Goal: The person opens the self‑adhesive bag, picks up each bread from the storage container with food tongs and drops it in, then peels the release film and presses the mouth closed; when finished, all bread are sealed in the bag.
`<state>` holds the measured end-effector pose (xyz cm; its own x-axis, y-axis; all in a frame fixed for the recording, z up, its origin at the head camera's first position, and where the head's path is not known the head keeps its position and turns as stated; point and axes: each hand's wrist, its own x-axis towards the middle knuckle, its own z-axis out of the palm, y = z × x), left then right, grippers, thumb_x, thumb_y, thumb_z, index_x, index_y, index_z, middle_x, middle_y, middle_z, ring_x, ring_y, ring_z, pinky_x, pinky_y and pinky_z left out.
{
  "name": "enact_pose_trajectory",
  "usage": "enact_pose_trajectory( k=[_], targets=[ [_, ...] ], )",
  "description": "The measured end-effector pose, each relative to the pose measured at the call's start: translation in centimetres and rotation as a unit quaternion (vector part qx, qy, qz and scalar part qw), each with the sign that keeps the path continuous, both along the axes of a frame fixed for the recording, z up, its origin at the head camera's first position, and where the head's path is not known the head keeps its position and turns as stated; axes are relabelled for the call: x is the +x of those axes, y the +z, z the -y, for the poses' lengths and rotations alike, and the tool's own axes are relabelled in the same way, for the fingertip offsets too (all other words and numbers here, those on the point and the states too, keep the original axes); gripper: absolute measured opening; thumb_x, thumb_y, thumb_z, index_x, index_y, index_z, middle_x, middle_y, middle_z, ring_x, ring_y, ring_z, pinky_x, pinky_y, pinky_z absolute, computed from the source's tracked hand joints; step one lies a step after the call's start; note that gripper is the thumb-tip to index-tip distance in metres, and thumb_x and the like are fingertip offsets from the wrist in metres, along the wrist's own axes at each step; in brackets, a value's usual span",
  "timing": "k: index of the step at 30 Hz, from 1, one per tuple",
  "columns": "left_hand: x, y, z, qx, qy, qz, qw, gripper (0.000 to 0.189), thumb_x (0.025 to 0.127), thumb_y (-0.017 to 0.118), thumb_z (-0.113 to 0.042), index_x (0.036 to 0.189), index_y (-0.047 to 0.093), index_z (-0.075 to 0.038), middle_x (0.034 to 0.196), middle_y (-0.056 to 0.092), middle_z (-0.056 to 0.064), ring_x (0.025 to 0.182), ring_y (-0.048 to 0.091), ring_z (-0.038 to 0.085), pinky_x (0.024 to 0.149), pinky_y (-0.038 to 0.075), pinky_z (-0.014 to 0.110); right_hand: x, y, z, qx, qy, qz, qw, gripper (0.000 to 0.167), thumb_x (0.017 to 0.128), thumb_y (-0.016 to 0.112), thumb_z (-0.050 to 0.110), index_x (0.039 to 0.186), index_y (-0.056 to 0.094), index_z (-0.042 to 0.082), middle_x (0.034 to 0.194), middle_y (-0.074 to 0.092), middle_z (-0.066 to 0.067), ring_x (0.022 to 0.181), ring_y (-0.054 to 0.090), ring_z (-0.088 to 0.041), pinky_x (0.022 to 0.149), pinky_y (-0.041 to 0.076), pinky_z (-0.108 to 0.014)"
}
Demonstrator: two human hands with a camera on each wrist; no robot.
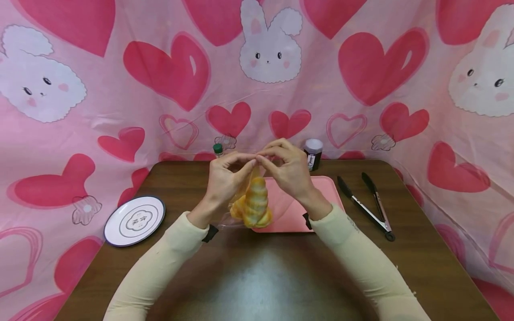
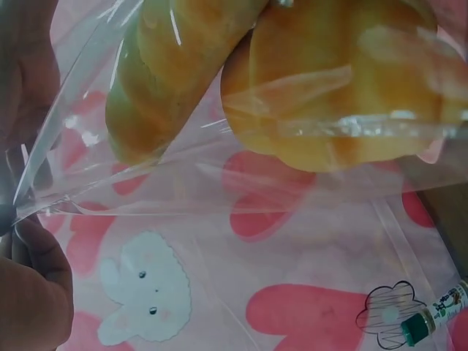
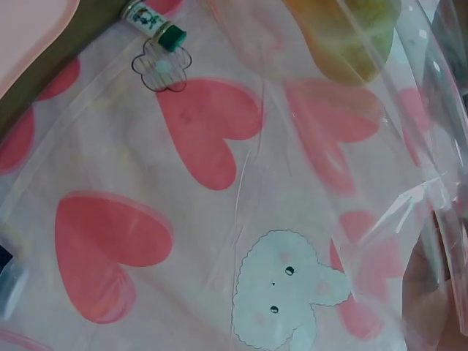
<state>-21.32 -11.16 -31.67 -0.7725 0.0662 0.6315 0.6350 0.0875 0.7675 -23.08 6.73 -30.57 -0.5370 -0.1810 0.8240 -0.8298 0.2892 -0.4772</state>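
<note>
A clear plastic bag (image 2: pixel 183 183) with bread inside hangs between my two raised hands. In it are a long ridged roll (image 1: pixel 256 200) and a rounder golden-brown bread (image 2: pixel 329 80), low in the bag. My left hand (image 1: pixel 228 176) pinches the bag's top edge between thumb and fingers. Opposite it, my right hand (image 1: pixel 290 168) pinches the same edge, the fingertips of both hands close together. The left wrist view shows the plastic drawn taut toward the fingers; the right wrist view sees mostly through the film.
A pink tray (image 1: pixel 321 191) lies behind the bag on the wooden table (image 1: pixel 257 276). Black-tipped tongs (image 1: pixel 371 209) rest spread at the right, and a white plate (image 1: pixel 116 227) at the left. A green-capped bottle (image 1: pixel 218 149) and a white-lidded jar (image 1: pixel 313 154) stand at the back.
</note>
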Motion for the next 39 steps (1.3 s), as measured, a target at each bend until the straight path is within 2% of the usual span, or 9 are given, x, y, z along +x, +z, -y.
enact_pose_trajectory(
  k=[4, 8, 13, 21, 28, 31, 35, 39],
  targets=[
    [0.0, 0.0, 0.0, 0.0, 0.0, 0.011, 0.9999, 0.017, 0.088, 0.076, -0.014, 0.1, 0.078, -0.002, 0.095, 0.077, 0.013, 0.078, 0.069, 0.018, 0.068, 0.057, 0.023, 0.0, 0.0, 0.0, 0.014, -0.019, -0.001, 0.9997, 0.01, 0.087, 0.077, 0.016, 0.09, 0.077, 0.006, 0.092, 0.069, -0.004, 0.071, 0.061, -0.012, 0.063, 0.051, -0.022],
    [0.0, 0.1, 0.0, -0.004, -0.001, 0.011, 0.9999, 0.017, 0.089, 0.076, -0.015, 0.1, 0.078, -0.003, 0.098, 0.077, 0.015, 0.083, 0.073, 0.021, 0.071, 0.058, 0.025, -0.2, 0.1, -0.3, 0.024, -0.024, 0.012, 0.9994, 0.01, 0.089, 0.076, 0.016, 0.09, 0.075, 0.006, 0.093, 0.069, -0.005, 0.072, 0.06, -0.012, 0.061, 0.052, -0.029],
    [-0.1, 0.1, -0.1, -0.003, 0.006, 0.01, 0.9999, 0.015, 0.089, 0.075, -0.011, 0.101, 0.078, -0.003, 0.097, 0.076, 0.018, 0.082, 0.071, 0.016, 0.07, 0.057, 0.023, 0.0, 0.1, -0.5, 0.021, -0.022, 0.024, 0.9993, 0.012, 0.086, 0.078, 0.017, 0.094, 0.077, 0.007, 0.098, 0.069, -0.004, 0.078, 0.061, -0.012, 0.061, 0.052, -0.024],
    [-0.2, 0.1, 0.0, -0.016, 0.019, -0.004, 0.9997, 0.015, 0.088, 0.075, -0.008, 0.101, 0.078, -0.002, 0.093, 0.075, 0.019, 0.073, 0.066, 0.009, 0.066, 0.055, 0.022, 0.1, 0.0, -0.3, 0.011, -0.018, -0.001, 0.9998, 0.015, 0.082, 0.083, 0.016, 0.095, 0.081, 0.01, 0.102, 0.068, -0.005, 0.087, 0.057, -0.018, 0.06, 0.047, -0.03],
    [-0.1, 0.0, -0.1, -0.028, 0.014, -0.025, 0.9992, 0.014, 0.086, 0.075, -0.002, 0.099, 0.078, 0.001, 0.091, 0.075, 0.019, 0.071, 0.066, 0.014, 0.065, 0.055, 0.02, 0.0, -0.1, -0.2, 0.007, -0.027, -0.02, 0.9994, 0.013, 0.08, 0.084, 0.016, 0.091, 0.082, 0.011, 0.102, 0.069, -0.006, 0.092, 0.057, -0.019, 0.063, 0.05, -0.034],
    [0.1, 0.1, -0.1, -0.044, 0.017, -0.041, 0.9981, 0.014, 0.085, 0.074, 0.002, 0.099, 0.077, 0.004, 0.09, 0.075, 0.019, 0.07, 0.065, 0.015, 0.065, 0.055, 0.017, 0.0, -0.2, -0.2, 0.005, -0.035, -0.036, 0.9987, 0.011, 0.079, 0.085, 0.017, 0.089, 0.082, 0.011, 0.101, 0.07, -0.006, 0.093, 0.057, -0.019, 0.065, 0.051, -0.033],
    [1.2, 1.2, -0.5, -0.055, 0.021, -0.057, 0.9966, 0.013, 0.085, 0.073, 0.006, 0.097, 0.076, 0.008, 0.087, 0.074, 0.022, 0.069, 0.064, 0.01, 0.064, 0.054, 0.016, 0.0, -0.3, 0.0, 0.008, -0.051, -0.061, 0.9968, 0.009, 0.081, 0.083, 0.017, 0.087, 0.082, 0.01, 0.102, 0.07, -0.007, 0.095, 0.057, -0.021, 0.07, 0.049, -0.03],
    [1.9, 1.8, -0.7, -0.053, 0.019, -0.062, 0.9964, 0.013, 0.084, 0.072, 0.007, 0.097, 0.076, 0.008, 0.087, 0.074, 0.023, 0.068, 0.064, 0.007, 0.064, 0.054, 0.017, -0.1, -0.4, 0.2, 0.015, -0.064, -0.087, 0.994, 0.009, 0.082, 0.081, 0.016, 0.085, 0.08, 0.007, 0.105, 0.07, -0.009, 0.098, 0.058, -0.025, 0.078, 0.047, -0.033]
  ],
)
